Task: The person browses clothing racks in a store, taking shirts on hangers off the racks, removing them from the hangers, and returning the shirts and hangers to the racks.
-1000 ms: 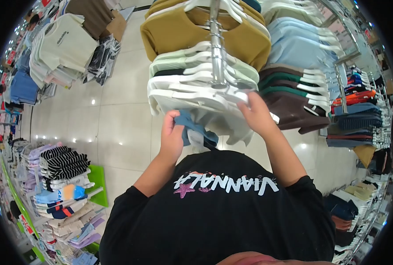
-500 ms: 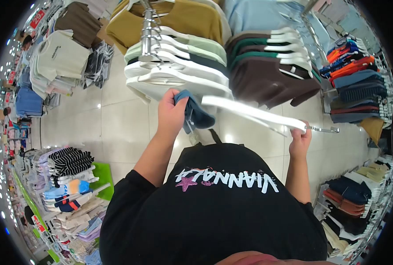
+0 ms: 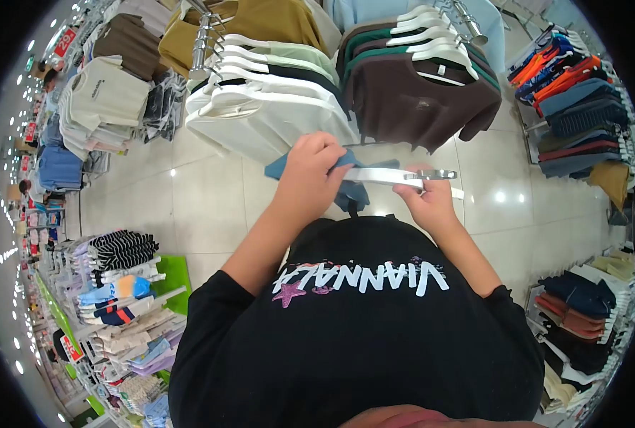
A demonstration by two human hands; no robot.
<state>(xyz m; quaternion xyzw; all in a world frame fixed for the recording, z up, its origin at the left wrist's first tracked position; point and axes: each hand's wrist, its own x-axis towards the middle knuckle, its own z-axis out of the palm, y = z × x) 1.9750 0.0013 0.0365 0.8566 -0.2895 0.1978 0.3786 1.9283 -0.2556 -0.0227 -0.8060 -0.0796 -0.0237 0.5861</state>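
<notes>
My left hand point(image 3: 309, 173) is closed on a bunched blue garment point(image 3: 353, 192), whose folds show on both sides of the fingers; its kind cannot be made out. One end of a white hanger point(image 3: 378, 176) reaches into the cloth by that hand's fingertips. At the hanger's middle, near its metal hook point(image 3: 439, 174), my right hand point(image 3: 431, 203) grips it between thumb and fingers. Just beyond my left hand hangs a white shirt point(image 3: 260, 118) at the front of a rack row. A dark brown shirt point(image 3: 414, 100) fronts the row to its right.
Metal rack arms point(image 3: 202, 46) hold the rows ahead. Racks of clothes stand on the left, including a cream T-shirt point(image 3: 110, 93) and striped garments point(image 3: 123, 250). More hung clothes point(image 3: 581, 146) line the right side. Pale floor tiles point(image 3: 203, 207) show between the racks.
My right hand has brought the hanger left and closer to my left hand, and its end now meets the blue garment. My left hand has moved slightly right, cloth still held.
</notes>
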